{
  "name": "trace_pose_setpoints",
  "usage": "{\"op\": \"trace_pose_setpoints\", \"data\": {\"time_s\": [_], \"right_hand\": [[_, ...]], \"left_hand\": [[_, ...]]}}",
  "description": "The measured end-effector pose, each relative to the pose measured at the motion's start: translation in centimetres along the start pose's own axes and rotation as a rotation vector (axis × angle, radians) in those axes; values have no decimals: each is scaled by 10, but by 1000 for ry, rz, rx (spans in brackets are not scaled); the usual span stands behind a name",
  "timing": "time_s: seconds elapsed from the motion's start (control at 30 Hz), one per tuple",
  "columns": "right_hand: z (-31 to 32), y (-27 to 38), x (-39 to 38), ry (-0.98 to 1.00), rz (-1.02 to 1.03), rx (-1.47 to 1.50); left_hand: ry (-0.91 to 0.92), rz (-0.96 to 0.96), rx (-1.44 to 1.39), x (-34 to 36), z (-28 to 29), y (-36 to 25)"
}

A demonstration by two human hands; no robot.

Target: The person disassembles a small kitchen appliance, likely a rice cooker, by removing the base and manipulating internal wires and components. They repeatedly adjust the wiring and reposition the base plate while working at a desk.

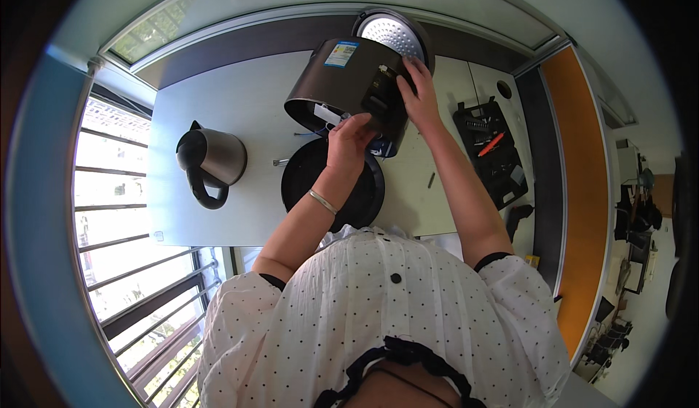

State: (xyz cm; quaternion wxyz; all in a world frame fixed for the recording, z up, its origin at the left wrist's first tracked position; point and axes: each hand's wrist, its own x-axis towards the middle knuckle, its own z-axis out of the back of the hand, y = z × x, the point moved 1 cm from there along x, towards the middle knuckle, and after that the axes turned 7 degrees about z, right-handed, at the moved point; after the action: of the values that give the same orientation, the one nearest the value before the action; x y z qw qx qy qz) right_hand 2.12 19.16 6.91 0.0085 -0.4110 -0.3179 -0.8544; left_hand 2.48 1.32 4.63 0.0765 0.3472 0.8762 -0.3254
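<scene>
A dark brown rice cooker (335, 73) lies tipped on the table, its underside turned toward me and its lid (393, 33) swung out at the far side. Its bottom is uncovered, showing a white part (327, 114) and thin wires inside. My right hand (419, 96) grips the body near the rim on the right. At the lower edge of the opening, my left hand (349, 142) is closed with the fingertips pinched together; what they hold is hidden. Under the left wrist is a round black base cover (306, 178), partly covered by my forearm.
A steel kettle (222, 157) with a black handle stands at the left. To the right lies an open black tool case (480, 127) with an orange-red tool (491, 144) in it. A small dark rod (431, 181) lies near the table's front. A barred window is at far left.
</scene>
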Motion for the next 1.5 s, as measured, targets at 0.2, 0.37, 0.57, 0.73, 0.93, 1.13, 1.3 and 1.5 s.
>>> {"op": "trace_pose_setpoints", "data": {"time_s": [0.2, 0.37, 0.57, 0.73, 0.93, 1.13, 1.3, 1.5], "right_hand": [[32, 77, -20, 162, 176, -99], [27, 100, -16, 325, 99, -166], [16, 110, -9, 420, 64, -383], [11, 113, -10, 523, -15, -501], [2, 117, -15, 433, 40, -603], [-7, 104, -23, 326, 120, -584], [-9, 98, -25, 282, 132, -519], [-8, 95, -27, 285, 182, -509]], "left_hand": [[0, 7, 11, 3, 1, 0], [10, 14, 33, -2, -3, -5], [-36, 24, 63, -4, -5, -6], [-8, 33, 35, -1, -3, -3], [-21, 8, 44, -9, -9, -3], [-12, 11, -18, -11, -9, -2], [-4, 37, 4, -14, -11, -7], [42, 43, -38, -14, -5, -4]]}}
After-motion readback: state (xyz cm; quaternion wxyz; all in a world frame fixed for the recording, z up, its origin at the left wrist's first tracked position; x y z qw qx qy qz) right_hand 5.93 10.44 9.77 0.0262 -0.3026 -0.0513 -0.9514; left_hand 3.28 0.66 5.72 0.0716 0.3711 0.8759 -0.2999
